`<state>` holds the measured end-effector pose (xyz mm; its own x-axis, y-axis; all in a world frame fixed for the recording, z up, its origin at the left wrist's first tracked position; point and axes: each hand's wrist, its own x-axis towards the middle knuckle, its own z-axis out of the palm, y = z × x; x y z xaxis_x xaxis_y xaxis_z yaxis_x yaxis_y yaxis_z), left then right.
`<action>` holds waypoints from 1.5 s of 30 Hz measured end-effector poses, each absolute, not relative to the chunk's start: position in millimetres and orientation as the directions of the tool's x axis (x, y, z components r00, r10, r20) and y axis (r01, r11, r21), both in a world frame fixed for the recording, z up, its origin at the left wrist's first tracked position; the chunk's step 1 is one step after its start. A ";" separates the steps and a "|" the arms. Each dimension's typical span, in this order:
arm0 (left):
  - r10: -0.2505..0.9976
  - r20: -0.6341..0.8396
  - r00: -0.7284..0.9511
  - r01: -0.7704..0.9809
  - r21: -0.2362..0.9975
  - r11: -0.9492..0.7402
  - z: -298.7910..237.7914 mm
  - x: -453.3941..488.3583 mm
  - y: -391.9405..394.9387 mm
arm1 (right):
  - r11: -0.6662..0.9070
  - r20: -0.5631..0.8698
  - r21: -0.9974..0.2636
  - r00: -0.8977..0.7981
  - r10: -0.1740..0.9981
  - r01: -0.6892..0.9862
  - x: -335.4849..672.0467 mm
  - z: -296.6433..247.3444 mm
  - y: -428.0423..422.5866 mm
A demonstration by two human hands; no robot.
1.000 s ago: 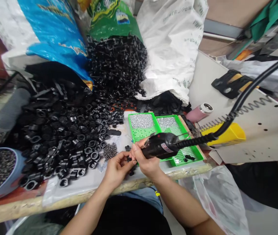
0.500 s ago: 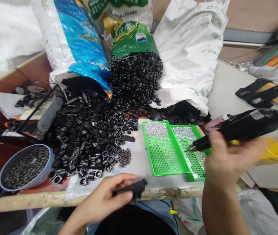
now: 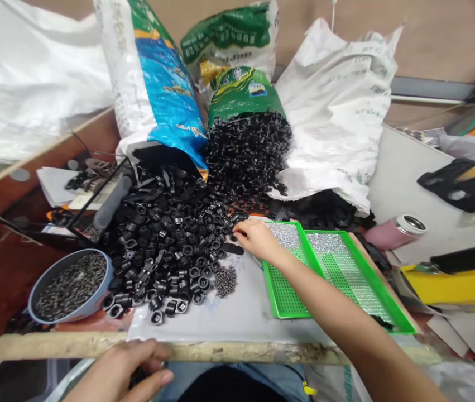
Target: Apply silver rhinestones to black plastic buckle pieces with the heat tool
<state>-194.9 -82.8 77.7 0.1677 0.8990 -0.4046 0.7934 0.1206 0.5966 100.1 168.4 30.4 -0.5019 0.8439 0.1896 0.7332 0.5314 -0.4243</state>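
My right hand [image 3: 256, 238] reaches forward over the table, its fingers bent and pinched at the right edge of a big heap of small black plastic parts [image 3: 170, 234]. What its fingertips hold is too small to make out. My left hand [image 3: 126, 371] is low at the near table edge, fingers curled round something dark that is mostly hidden. A little pile of tiny metal pieces [image 3: 225, 279] lies just below the right hand. Two green perforated trays [image 3: 337, 268] with silvery bits sit to its right.
Open sacks [image 3: 241, 95] at the back spill more black parts. A blue-grey bowl [image 3: 70, 282] of dark small pieces stands at the left. A pink flask [image 3: 396, 231], a yellow bin [image 3: 455, 285] and a black power tool [image 3: 467, 257] lie at the right.
My right hand has left the black power tool, which now lies by the yellow bin, and moved left to the heap. My left hand dropped lower, below the table edge.
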 end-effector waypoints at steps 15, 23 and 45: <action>0.961 0.086 0.263 0.551 0.804 -0.223 74.6 -130.4 -21.2 | 0.352 0.294 -0.676 -0.200 0.935 0.648 73.0 26.8 246.7; 0.987 0.097 0.132 0.507 0.849 -0.151 65.1 -129.0 -0.9 | 0.393 0.382 -0.769 -0.131 0.915 0.504 110.9 34.4 210.3; 0.953 0.249 -0.171 0.318 0.930 -0.186 74.2 -126.9 45.2 | 0.422 0.416 -0.905 -0.099 0.904 0.048 94.7 69.6 146.8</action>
<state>-126.9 45.2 74.2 -0.1708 0.9532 0.2493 0.3179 -0.1862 0.9297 94.7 146.8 69.6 -0.0994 0.9039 0.4160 0.0480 0.4220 -0.9053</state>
